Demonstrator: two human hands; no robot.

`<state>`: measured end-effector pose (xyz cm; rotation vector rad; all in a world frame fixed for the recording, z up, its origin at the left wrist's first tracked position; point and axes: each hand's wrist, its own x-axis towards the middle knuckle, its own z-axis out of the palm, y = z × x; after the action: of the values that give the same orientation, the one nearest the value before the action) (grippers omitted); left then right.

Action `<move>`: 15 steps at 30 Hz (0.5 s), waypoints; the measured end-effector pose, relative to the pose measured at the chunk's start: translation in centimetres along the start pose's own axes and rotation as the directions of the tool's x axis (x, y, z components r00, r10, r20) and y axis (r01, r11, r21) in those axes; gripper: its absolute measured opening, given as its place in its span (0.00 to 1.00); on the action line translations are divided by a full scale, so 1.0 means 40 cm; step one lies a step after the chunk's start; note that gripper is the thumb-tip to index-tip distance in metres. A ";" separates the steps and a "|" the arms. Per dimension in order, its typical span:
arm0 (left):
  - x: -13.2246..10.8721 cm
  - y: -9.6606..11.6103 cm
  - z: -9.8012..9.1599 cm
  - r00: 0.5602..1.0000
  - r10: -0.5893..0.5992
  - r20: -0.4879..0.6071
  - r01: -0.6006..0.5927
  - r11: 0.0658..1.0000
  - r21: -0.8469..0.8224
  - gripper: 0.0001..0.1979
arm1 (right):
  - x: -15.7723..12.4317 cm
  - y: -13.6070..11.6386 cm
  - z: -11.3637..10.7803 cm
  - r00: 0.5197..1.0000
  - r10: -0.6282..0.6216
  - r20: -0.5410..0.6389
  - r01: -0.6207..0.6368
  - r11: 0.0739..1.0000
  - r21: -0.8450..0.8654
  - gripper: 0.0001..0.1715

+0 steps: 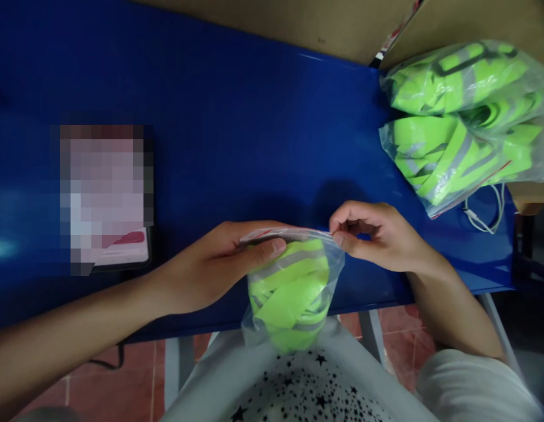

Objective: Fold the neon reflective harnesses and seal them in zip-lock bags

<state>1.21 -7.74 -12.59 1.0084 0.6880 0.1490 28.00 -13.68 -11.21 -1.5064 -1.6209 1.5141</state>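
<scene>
A clear zip bag [337, 264] with a red line along its top edge hangs at the near edge of the blue table. Folded neon yellow-green straps [289, 293] with grey reflective stripes fill it. My left hand [236, 252] grips the bag's upper left, thumb in front and the other fingers hidden behind. At the top right corner, my right hand [363, 234] pinches the red-lined edge between thumb and forefinger.
More clear bags of neon straps [447, 152] lie piled at the table's right end. A white cord loop [486, 214] sits beside them. On the left is a tablet-like device [122, 249], mostly pixelated. The blue table [254, 129] meets a brown surface [272, 23] behind.
</scene>
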 end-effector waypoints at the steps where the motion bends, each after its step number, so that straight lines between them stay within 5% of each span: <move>1: 0.002 0.001 0.000 1.000 0.000 -0.004 0.000 1.000 -0.008 0.17 | 0.000 -0.001 -0.004 0.999 0.023 0.027 -0.023 1.000 0.017 0.05; 8: 0.002 0.007 0.000 1.000 -0.006 -0.020 0.005 1.000 -0.028 0.17 | -0.007 -0.006 -0.009 0.996 0.073 0.053 -0.077 0.994 0.076 0.06; 15: -0.003 0.006 0.008 0.998 0.030 0.049 -0.032 0.998 0.050 0.18 | -0.007 -0.009 0.011 0.997 -0.012 0.070 0.013 1.000 -0.017 0.01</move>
<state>1.36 -7.90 -12.24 1.0688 0.6353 0.1343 27.55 -14.04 -10.91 -1.4647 -1.6846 1.5653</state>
